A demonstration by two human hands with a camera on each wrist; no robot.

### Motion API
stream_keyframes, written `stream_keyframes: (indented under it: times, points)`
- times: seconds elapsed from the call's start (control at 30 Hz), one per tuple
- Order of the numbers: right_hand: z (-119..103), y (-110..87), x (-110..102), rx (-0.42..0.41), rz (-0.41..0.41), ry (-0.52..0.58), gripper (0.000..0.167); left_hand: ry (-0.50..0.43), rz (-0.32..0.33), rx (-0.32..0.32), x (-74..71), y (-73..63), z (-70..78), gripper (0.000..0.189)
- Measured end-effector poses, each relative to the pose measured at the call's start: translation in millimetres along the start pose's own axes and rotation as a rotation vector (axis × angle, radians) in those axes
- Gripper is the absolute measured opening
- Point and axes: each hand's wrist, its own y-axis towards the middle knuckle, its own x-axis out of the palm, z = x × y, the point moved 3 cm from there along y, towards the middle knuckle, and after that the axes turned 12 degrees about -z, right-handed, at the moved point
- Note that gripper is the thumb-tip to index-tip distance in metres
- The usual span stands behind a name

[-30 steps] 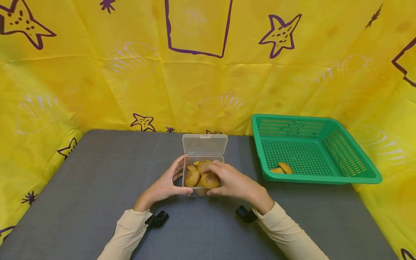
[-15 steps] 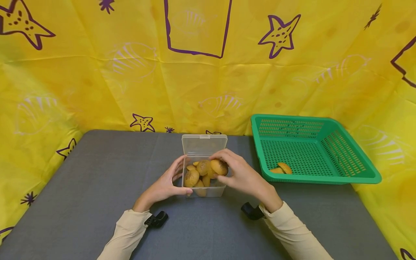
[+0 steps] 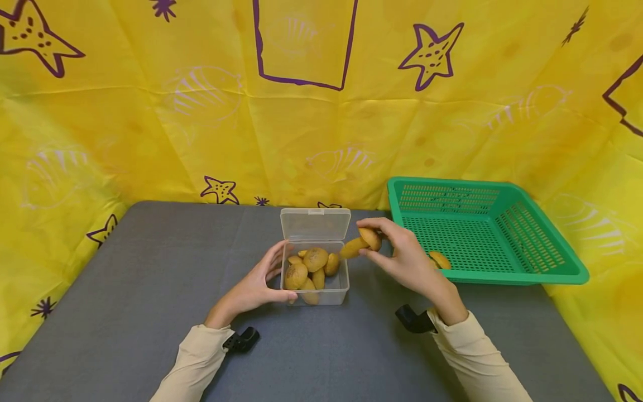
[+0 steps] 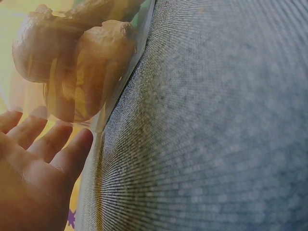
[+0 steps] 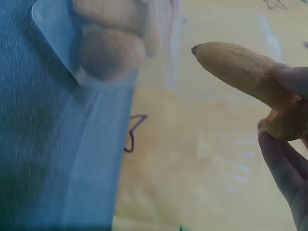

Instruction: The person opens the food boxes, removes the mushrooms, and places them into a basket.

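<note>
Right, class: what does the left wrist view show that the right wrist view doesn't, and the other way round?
Left wrist view only: the left hand, at the side of the clear box.
Right wrist view only: the right hand, pinching a held mushroom whose stem ends in a dark tip.
Both: the clear box with mushrooms inside, the grey tabletop and the yellow cloth.

Hands (image 3: 257,286): two
Clear box (image 3: 331,297): one
Green basket (image 3: 507,276): one
Held mushroom (image 3: 355,246): one
Boxed mushrooms (image 3: 315,259): at least three, overlapping
Basket mushrooms (image 3: 441,259): one visible
Wrist cameras (image 3: 246,339): two
</note>
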Motion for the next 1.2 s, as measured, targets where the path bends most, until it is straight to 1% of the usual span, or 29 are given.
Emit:
stream_keyframes:
  times: [0.13,0.37,0.6,0.93,1.2]
  points:
    - [7.6,-8.1,-12.4,0.031,0.054,-0.008,0.051,0.000,0.001,-0.002,0.1,0.1,0.3,0.108]
    - [23.2,-26.5,-33.4,0.126,0.101,0.047,0.049,-0.003,0.001,-0.010,1.1,0.8,0.2,0.108]
    - [40.0,-45.8,-50.2,0.191,0.151,0.043,0.050,0.000,0.001,-0.018,1.5,1.4,-1.7,0.108]
    - [61.0,-62.0,-59.4,0.258,0.166,0.001,0.051,0.002,0.004,-0.016,1.3,-0.3,-2.4,0.108]
    - [76.2,-70.7,-66.9,0.328,0.159,0.012,0.049,0.004,0.004,-0.012,1.4,0.0,-0.9,0.107]
